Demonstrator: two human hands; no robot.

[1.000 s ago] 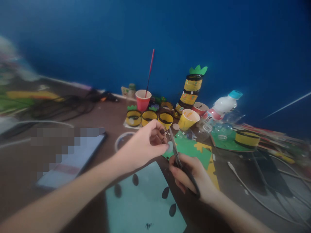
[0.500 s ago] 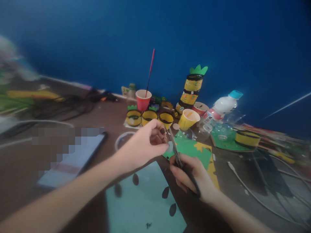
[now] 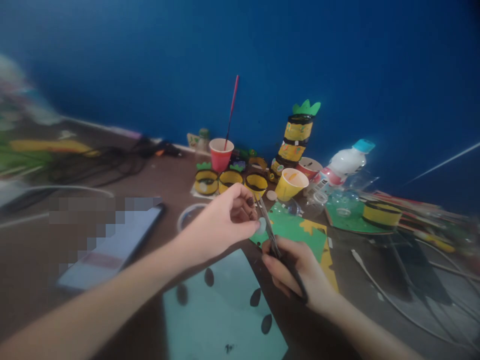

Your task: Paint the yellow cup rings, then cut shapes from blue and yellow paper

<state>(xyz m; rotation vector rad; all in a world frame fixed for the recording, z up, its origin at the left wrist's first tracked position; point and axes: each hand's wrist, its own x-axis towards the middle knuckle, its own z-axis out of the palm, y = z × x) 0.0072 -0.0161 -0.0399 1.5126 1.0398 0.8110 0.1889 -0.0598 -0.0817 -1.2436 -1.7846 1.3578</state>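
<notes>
In my right hand (image 3: 292,267) is a pair of scissors (image 3: 270,232), with fingers around the dark handles and the slim blades pointing up and away. My left hand (image 3: 228,215) is closed in a pinch on a small pale-blue paper piece (image 3: 261,226), right beside the blades. A dark spot shows near its curled fingertips; I cannot make out what it is. Below both hands lies a light-blue sheet (image 3: 225,320) with several dark leaf-shaped pieces (image 3: 255,297) on it.
Green and yellow paper (image 3: 300,235) lies beyond my right hand. Yellow-and-black rings (image 3: 206,182), a red cup (image 3: 221,155), a yellow cup (image 3: 290,186), a striped tower (image 3: 296,140) and a white bottle (image 3: 347,162) stand behind. A phone (image 3: 112,250) lies left; a white cable (image 3: 390,302) right.
Almost nothing differs. Both hands stay in place, with only a very slight shift of the scissors and the paper piece.
</notes>
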